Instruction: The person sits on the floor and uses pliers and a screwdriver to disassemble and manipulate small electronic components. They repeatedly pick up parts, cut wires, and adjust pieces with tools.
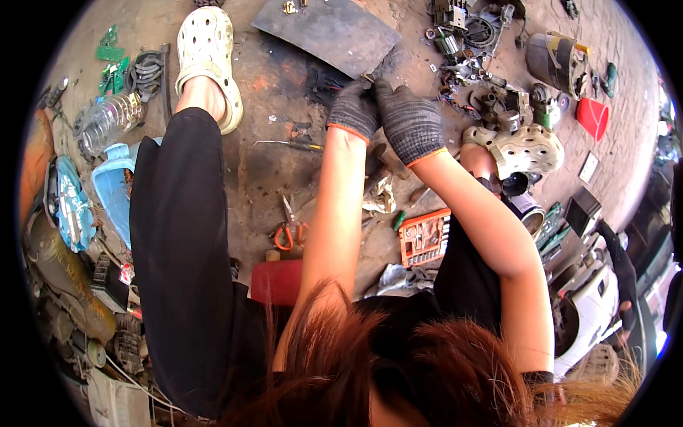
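Note:
My left hand (353,112) and my right hand (410,124), both in dark grey knit gloves with orange cuffs, meet at the near right corner of a flat dark metal plate (327,32). Their fingers are closed together around a small brownish piece (368,77), mostly hidden, whose kind I cannot make out. Just left of my left hand lies a black part (324,84) on the stained ground. Nearer to me are a thin hooked tool with a yellow handle (306,146) and orange-handled scissors (288,226).
An orange socket set (425,238) lies by my right leg. At the far right are a heap of metal motor parts (473,43), a bucket (555,64) and a red cup-like piece (592,119). On the left are a clear plastic bottle (110,124), green circuit boards (110,53) and a blue basin (112,181).

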`<state>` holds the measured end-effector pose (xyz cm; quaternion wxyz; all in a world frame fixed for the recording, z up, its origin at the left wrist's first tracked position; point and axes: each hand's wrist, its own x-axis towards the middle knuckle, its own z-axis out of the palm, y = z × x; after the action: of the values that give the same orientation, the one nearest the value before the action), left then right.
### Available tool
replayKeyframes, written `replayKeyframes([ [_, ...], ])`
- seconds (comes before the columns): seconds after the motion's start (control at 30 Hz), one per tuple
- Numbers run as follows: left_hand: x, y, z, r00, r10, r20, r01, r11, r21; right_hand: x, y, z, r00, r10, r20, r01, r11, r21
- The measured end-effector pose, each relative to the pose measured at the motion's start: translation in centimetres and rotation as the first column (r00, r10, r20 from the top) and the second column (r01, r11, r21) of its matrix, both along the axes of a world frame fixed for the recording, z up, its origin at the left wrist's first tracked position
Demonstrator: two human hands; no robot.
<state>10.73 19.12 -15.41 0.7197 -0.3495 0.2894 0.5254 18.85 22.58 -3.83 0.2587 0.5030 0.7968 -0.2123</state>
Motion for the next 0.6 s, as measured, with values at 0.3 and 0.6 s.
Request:
replayKeyframes([
  [0.3,0.3,0.7,1.9,0.99,-0.033,-0.139,0.028,0.999,-0.035,0.7,0.7,-2.2,0.944,-0.281,-0.169,0.27,0.959,-0.086],
  [0.6,0.8,1.7,2.2,0.978,-0.093,-0.187,0.057,0.981,-0.186,2.4,2.3,-3.2,0.838,-0.361,-0.408,0.318,0.932,-0.172],
])
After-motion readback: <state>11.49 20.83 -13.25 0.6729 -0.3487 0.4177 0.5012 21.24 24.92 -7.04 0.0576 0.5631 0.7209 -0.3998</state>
